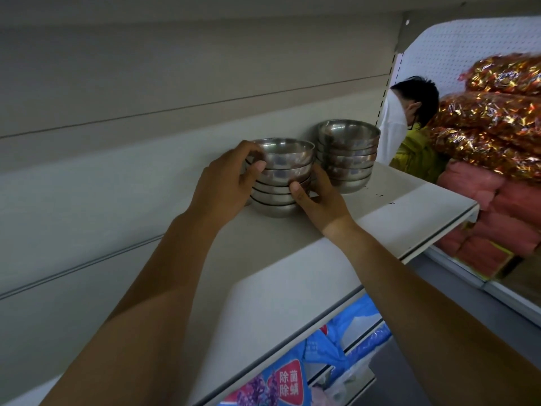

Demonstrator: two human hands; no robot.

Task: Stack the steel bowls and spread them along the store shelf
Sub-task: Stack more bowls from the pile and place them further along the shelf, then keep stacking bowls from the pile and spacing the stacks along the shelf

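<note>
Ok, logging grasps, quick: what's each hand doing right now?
Left hand: gripping the nearer stack of round steel bowls on its left side.
Right hand: gripping the same stack, right side.

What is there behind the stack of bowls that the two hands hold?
Only the plain back panel shows behind the stack. The left hand covers the stack's left rear, where a bit of steel peeks out; what it is cannot be told.
</note>
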